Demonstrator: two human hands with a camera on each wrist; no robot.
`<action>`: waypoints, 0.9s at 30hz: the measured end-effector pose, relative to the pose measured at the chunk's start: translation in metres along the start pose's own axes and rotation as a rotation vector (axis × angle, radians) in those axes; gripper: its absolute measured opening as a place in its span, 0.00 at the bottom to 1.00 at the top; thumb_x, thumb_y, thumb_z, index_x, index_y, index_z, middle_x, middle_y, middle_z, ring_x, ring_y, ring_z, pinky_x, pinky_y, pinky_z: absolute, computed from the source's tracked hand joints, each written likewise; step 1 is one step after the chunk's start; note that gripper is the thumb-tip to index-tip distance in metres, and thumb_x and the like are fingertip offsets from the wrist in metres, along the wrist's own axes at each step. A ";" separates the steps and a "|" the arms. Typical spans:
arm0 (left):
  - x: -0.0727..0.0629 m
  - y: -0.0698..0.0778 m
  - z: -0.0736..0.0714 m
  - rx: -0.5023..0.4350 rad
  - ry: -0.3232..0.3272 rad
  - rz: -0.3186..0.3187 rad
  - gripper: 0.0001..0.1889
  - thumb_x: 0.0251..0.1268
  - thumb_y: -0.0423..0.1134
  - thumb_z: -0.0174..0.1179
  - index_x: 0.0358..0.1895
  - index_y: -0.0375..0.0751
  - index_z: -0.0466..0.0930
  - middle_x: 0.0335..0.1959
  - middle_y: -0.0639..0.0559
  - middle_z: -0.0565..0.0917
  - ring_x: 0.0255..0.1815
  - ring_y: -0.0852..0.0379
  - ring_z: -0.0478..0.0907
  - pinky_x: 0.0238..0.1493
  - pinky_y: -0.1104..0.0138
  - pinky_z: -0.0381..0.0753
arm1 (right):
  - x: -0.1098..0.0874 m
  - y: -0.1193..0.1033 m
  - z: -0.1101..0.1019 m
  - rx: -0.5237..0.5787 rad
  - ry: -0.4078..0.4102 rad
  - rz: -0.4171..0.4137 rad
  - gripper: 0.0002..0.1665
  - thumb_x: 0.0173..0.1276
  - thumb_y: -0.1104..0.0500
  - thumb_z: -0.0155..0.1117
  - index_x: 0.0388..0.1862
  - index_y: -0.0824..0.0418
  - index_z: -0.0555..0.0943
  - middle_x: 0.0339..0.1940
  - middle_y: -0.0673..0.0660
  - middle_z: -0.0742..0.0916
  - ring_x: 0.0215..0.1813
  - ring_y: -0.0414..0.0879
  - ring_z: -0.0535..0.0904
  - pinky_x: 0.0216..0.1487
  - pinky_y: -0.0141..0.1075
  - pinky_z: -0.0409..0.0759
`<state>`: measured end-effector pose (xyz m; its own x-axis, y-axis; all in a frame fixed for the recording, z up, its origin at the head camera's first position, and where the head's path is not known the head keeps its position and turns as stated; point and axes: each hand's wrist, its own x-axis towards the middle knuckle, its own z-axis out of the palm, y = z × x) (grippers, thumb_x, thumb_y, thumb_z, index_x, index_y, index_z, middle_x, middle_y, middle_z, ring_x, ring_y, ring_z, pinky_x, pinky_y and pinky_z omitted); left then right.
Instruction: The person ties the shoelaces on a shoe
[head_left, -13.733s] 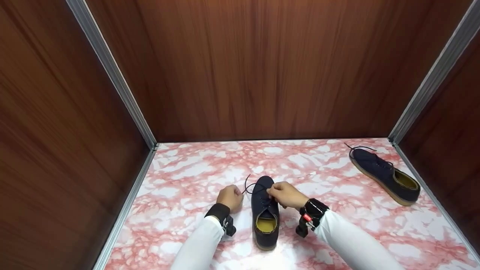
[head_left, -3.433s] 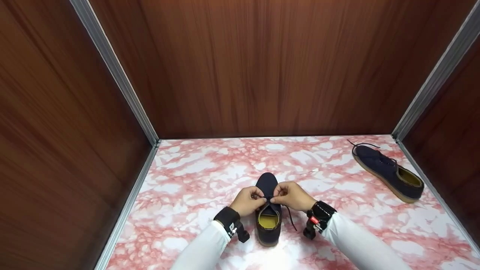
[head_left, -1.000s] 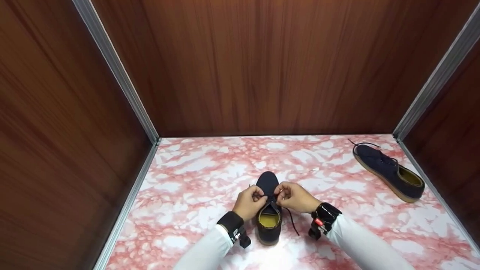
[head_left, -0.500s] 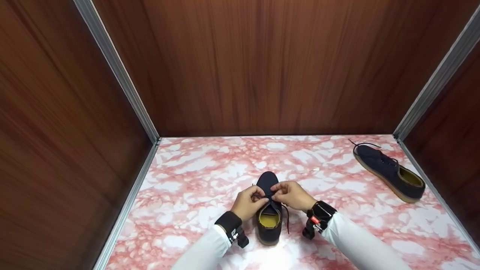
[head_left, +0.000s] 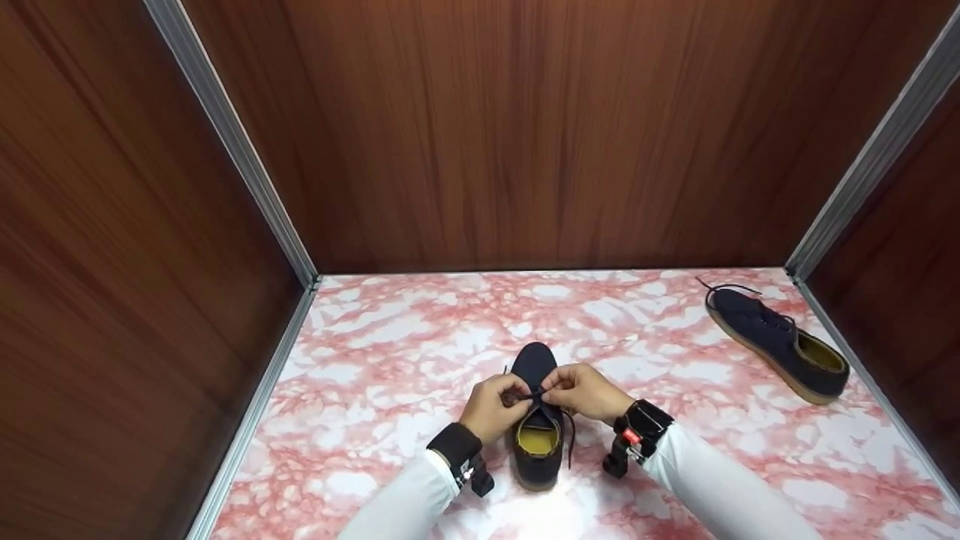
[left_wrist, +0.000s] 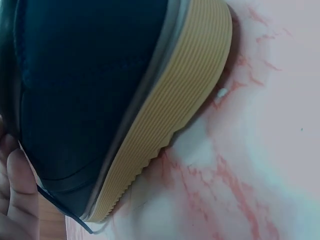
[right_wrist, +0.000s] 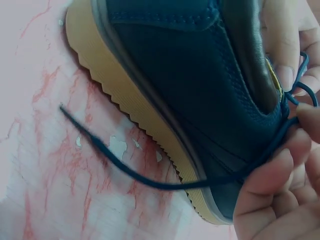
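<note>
A navy lace-up shoe (head_left: 535, 362) with a tan ribbed sole stands upright on the surface, toe pointing away, yellow lining showing in its opening. My left hand (head_left: 491, 407) is at the left of the lacing, thumb and forefinger pinching the shoelace. Opposite it, my right hand (head_left: 589, 393) pinches the same shoelace (right_wrist: 150, 184) from the right. Between the fingertips the right wrist view shows small lace loops (right_wrist: 301, 82) above the tongue. One lace tail trails down the shoe's right side; another end (left_wrist: 64, 210) pokes out on the left. The fingers partly hide the knot area.
A matching navy shoe (head_left: 754, 324) lies at the far right by the side wall, its lace loose over the toe. Brown wood-look panels (head_left: 480, 135) enclose the back and sides. The surface (head_left: 375, 420) is red-and-white marbled.
Earlier, lace ends lay left of the toe with the hands apart; now both hands meet over the lacing. In the last second the right hand shifted right, then back in.
</note>
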<state>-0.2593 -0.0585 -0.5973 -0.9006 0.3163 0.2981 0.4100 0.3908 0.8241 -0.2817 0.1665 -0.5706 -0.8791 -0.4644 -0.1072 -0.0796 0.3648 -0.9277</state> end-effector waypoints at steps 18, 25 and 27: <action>0.002 -0.001 0.002 0.030 0.031 0.048 0.03 0.62 0.31 0.72 0.37 0.41 0.88 0.35 0.47 0.88 0.34 0.70 0.79 0.39 0.74 0.84 | 0.002 0.009 -0.008 0.200 -0.130 0.043 0.11 0.68 0.63 0.74 0.35 0.60 0.77 0.24 0.45 0.80 0.23 0.36 0.74 0.25 0.27 0.73; 0.002 -0.001 -0.002 0.026 0.006 0.000 0.04 0.64 0.35 0.73 0.38 0.43 0.88 0.36 0.48 0.89 0.33 0.70 0.82 0.38 0.75 0.83 | 0.003 0.009 -0.010 0.224 -0.104 0.033 0.15 0.67 0.62 0.76 0.31 0.56 0.75 0.22 0.44 0.78 0.22 0.36 0.71 0.23 0.27 0.69; 0.002 -0.001 -0.004 0.010 -0.007 -0.020 0.04 0.64 0.35 0.73 0.39 0.43 0.88 0.37 0.48 0.89 0.33 0.69 0.82 0.38 0.75 0.83 | 0.003 0.010 -0.010 0.228 -0.100 0.032 0.14 0.67 0.62 0.75 0.31 0.56 0.75 0.22 0.44 0.78 0.23 0.37 0.71 0.23 0.28 0.69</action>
<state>-0.2620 -0.0615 -0.5956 -0.9078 0.3140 0.2781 0.3932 0.4062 0.8249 -0.2902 0.1766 -0.5764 -0.8277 -0.5371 -0.1625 0.0659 0.1946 -0.9787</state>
